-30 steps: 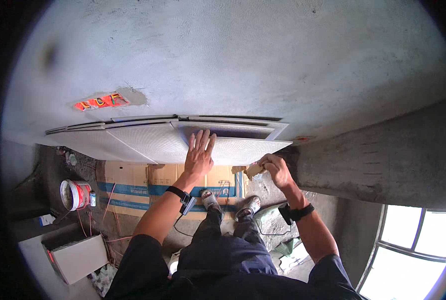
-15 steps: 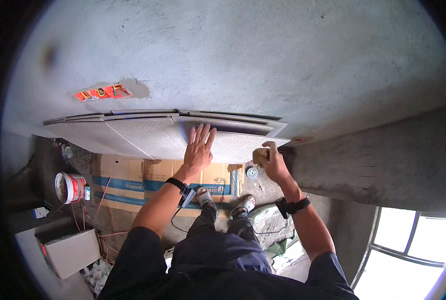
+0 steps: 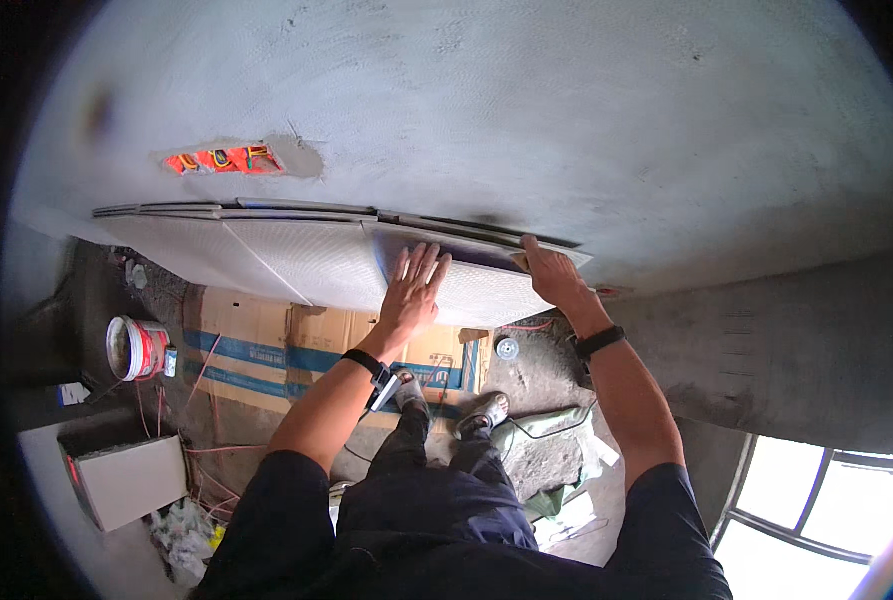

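A stack of pale, textured tiles (image 3: 297, 262) leans on its edges against the grey plastered wall (image 3: 567, 120). My left hand (image 3: 415, 290) rests on the front tile with its fingers spread. At the stack's top edge on the right, my right hand (image 3: 552, 270) is closed on a small tan piece (image 3: 520, 262), apparently cardboard, partly hidden by the fingers. The piece is at the gap behind the front tile.
Flattened cardboard (image 3: 237, 350) lies under my feet. To the left are a white-and-red bucket (image 3: 137, 350), a light box (image 3: 127, 480) and cords. A small round spool (image 3: 507, 348) sits right of the cardboard. An orange wiring recess (image 3: 224, 160) is in the wall. A window (image 3: 817, 500) is at lower right.
My right hand has moved up, from below the stack's right end to its top edge, with the tan piece. My left hand stays spread on the front tile, slightly further right in the view.
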### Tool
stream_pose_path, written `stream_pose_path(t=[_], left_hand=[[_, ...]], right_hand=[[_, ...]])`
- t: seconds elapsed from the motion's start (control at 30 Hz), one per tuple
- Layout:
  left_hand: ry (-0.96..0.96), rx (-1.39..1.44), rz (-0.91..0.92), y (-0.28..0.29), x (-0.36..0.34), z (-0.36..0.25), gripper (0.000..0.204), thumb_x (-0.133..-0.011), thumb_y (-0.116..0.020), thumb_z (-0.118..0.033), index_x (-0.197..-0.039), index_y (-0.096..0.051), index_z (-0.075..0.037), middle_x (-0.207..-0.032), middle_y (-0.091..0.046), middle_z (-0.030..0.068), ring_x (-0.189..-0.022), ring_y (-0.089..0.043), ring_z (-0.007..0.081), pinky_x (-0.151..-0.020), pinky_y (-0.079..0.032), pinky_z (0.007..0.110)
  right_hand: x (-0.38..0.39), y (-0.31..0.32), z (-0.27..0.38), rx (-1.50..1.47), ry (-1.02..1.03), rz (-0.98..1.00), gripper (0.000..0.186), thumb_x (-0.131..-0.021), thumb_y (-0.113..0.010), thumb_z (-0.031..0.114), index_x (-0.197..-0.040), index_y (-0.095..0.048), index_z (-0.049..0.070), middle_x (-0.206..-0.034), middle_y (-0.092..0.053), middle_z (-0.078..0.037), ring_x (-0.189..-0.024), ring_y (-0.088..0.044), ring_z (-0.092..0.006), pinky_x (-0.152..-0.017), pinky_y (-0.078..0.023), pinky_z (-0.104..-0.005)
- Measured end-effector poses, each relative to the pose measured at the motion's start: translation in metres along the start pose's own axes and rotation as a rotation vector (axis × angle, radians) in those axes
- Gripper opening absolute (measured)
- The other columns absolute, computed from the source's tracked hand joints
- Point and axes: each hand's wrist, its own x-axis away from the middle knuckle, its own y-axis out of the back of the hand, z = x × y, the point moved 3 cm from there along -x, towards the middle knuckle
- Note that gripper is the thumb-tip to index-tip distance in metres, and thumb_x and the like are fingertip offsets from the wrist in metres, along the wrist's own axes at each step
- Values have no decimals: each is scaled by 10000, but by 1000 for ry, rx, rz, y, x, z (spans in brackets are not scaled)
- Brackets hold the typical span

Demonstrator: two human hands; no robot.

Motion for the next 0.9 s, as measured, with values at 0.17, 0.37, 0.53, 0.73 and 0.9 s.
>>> stream_pose_path(t=[0.17, 0.37, 0.53, 0.73, 0.9], left_hand=[[-23, 34, -36, -4, -6, 2, 816, -708, -707, -116, -1435, -346, -37, -1481, -325, 196, -1389, -286, 349, -1160, -186, 509], [-32, -19, -62, -10, -10, 6, 826, -714, -696, -112, -1450, -329, -43, -1494, -311, 192, -1397, -280, 343, -1168, -175, 499], [-29, 17, -86, -8, -15, 9, 751, -736, -645, -72, -1434, -369, -53, -1499, -316, 181, -1402, -282, 332, -1167, -181, 491], [-39, 19, -77, -6, -17, 9, 784, -729, -656, -37, -1446, -340, -42, -1525, -265, 188, -1416, -252, 338, -1174, -168, 494], [-26, 45, -87, -10, -19, 10, 786, -723, -655, -25, -1444, -344, -42, -1527, -263, 194, -1421, -242, 340, -1172, -170, 496]], right_hand=[[-6, -13, -6, 88, -10, 117, 242, -906, -531, 128, -1128, -513, 34, -934, -638, -212, -785, -641, -381, -632, -508, -479], [-13, -21, -1, 131, 24, 40, 178, -858, -550, 70, -1033, -571, 49, -852, -638, -168, -786, -653, -359, -625, -526, -463], [-17, -23, -5, 78, -165, 89, 196, -825, -635, 89, -1016, -598, 67, -1001, -618, -152, -911, -624, -365, -734, -514, -461], [-17, -19, -5, -26, -135, -10, 190, -827, -637, 113, -1010, -602, 73, -957, -636, -139, -910, -623, -371, -739, -510, -460], [-20, -20, -7, -16, -115, 5, 159, -844, -598, 117, -993, -587, 62, -968, -628, -155, -891, -622, -384, -734, -507, -473]])
